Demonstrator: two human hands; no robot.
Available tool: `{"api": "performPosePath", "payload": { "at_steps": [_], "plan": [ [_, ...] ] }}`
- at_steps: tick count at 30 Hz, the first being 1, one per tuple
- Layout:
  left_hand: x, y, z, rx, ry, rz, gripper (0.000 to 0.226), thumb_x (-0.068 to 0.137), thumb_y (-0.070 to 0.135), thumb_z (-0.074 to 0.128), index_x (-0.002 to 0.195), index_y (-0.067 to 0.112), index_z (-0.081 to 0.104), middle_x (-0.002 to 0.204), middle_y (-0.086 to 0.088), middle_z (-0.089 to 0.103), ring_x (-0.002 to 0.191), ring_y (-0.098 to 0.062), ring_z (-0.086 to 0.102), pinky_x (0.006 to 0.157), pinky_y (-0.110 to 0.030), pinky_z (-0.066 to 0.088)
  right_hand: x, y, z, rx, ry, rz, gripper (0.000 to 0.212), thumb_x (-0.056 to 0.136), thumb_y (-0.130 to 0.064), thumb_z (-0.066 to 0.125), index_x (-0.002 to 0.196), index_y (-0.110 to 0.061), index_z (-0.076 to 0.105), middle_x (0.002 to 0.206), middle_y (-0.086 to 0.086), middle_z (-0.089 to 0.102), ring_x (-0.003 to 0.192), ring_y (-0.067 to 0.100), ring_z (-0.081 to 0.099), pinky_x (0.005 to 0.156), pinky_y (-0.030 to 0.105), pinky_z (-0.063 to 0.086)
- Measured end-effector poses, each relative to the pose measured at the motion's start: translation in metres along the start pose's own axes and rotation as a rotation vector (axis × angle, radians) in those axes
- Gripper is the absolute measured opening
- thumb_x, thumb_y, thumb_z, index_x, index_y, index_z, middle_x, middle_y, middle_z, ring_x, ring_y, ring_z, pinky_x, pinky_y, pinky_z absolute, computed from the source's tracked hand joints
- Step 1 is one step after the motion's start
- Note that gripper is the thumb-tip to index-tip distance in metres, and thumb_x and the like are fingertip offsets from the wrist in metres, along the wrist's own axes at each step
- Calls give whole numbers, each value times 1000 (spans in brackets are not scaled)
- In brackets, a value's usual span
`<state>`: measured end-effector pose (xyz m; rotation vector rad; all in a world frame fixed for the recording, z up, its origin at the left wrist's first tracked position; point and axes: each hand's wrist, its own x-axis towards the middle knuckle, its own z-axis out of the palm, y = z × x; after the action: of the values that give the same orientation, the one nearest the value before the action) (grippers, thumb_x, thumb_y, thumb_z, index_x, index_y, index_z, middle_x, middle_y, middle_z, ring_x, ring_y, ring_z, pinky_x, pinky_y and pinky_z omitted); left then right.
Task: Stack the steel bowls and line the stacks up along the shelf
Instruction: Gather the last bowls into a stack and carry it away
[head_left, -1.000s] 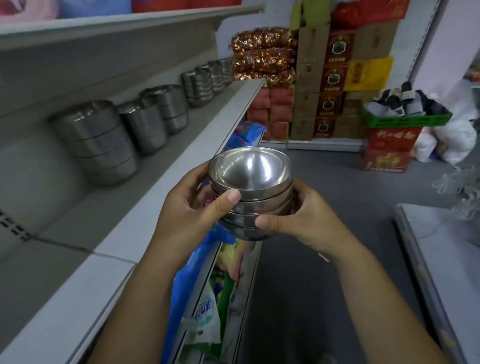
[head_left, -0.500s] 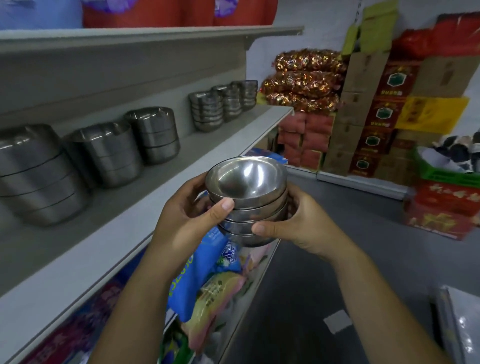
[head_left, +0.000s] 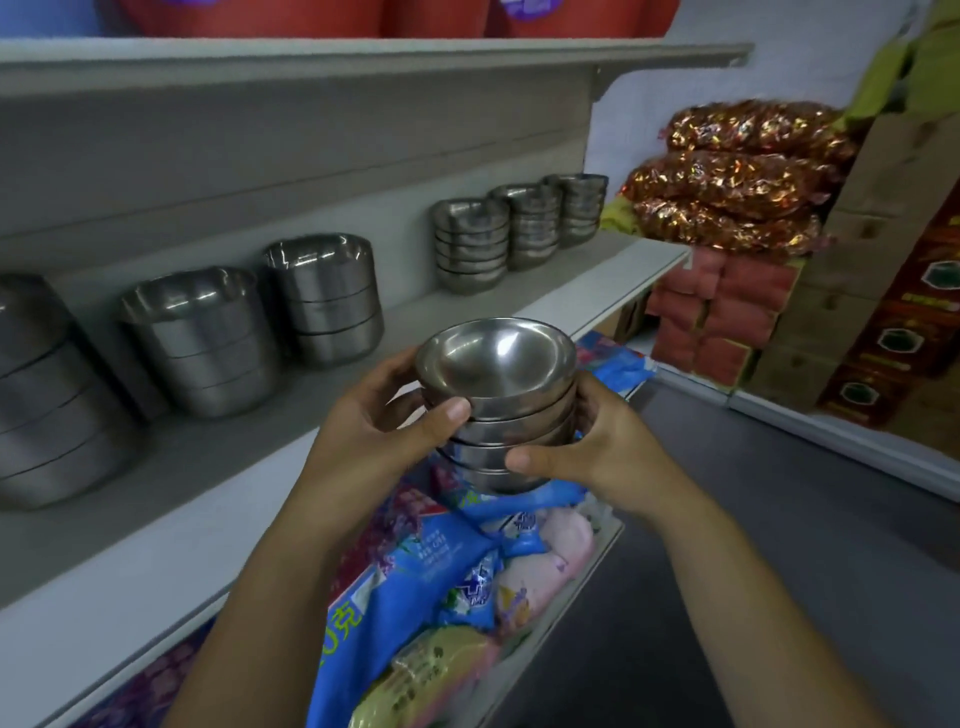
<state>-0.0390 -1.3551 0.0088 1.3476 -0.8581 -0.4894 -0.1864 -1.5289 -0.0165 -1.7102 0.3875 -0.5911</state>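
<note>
One stack of round polished steel bowls (head_left: 498, 374), at least four nested, was held in the air just in front of the grey metal shelf (head_left: 208, 519). The left hand (head_left: 374, 431) and right hand (head_left: 602, 452) curled round its sides, thumbs pressing the near side. Six shelved steel bowl stacks (head_left: 322, 296) stood in a row at the back of the shelf. Grip and stack position were unchanged from half a second earlier.

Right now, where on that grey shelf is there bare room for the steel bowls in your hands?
Grey shelf lies bare between the tall steel bowl stack and the shorter steel stack, and along its front. Leftward the tall stacks crowd.
</note>
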Motion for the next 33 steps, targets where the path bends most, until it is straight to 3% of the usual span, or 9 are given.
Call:
{"api": "performPosePath", "payload": {
  "at_steps": [3,8,12,18,22,27,31,33],
  "plan": [
    [41,-5,3,9,37,22,65,68,34,87,128,20,65,124,3,73,120,-14,66,95,-27,54,46,2,-15,-7,-17,-11,87,45,-37,97,123,-24,61,118,-7,74,113,12,69,91,29,57],
    [105,-10,2,75,89,20,60,72,26,87,127,21,67,121,2,74,118,-14,67,98,-30,54,123,12,-33,12,-94,-24,89,48,-38,99,127,-24,60,123,-3,73,116,15,68,100,44,55],
    [144,-19,2,125,100,12,65,73,40,84,132,25,63,125,4,72,120,-12,65,100,-34,52,173,29,-38,47,-102,-21,96,39,-54,100,123,-27,62,121,-3,73,115,16,68,100,45,54],
    [172,-39,6,145,166,-5,56,80,24,76,133,21,61,125,6,72,121,-9,65,100,-26,53,226,61,-44,78,-230,-21,95,46,-46,101,128,-25,60,126,1,71,120,22,66,103,51,52],
    [180,-49,5,185,242,-36,56,83,24,77,136,22,60,128,6,71,123,-9,64,103,-27,51,256,69,-42,87,-354,-38,97,48,-41,101,133,-23,57,128,-1,70,120,18,66,102,44,53],
    [186,-61,19,102,519,-13,54,82,11,77,133,15,60,124,4,73,118,-9,67,88,-16,53,283,65,-39,97,-501,-72,83,62,-17,93,135,-21,54,126,-4,70,118,11,66,91,22,54],
    [192,-68,33,146,678,45,40,91,11,70,129,19,63,117,13,74,113,0,67,86,-11,50,302,65,-35,89,-559,-94,70,68,-8,89,128,-28,58,117,-15,73,112,3,67,87,17,53],
    [191,-73,37,180,739,80,38,94,18,68,132,18,63,119,15,73,114,2,65,91,-13,50,315,69,-32,75,-594,-92,75,67,-14,92,131,-30,57,120,-14,72,114,3,66,91,20,54]
  ]
}}
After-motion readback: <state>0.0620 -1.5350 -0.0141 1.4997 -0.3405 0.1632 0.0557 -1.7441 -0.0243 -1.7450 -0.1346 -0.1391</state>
